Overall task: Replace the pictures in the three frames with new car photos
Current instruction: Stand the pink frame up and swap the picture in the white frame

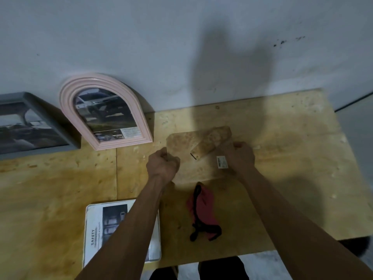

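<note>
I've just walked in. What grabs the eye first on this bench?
Probably the two hands mid-table: the left hand and right hand grip the edges of a brown frame back with its stand flap. Next, the pink arched frame leaning on the wall at left, a car photo inside, and a red cloth nearer the person.

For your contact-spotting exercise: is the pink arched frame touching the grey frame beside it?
Apart. The head view shows a strip of wall and plywood table between the pink arched frame and the grey frame.
</note>
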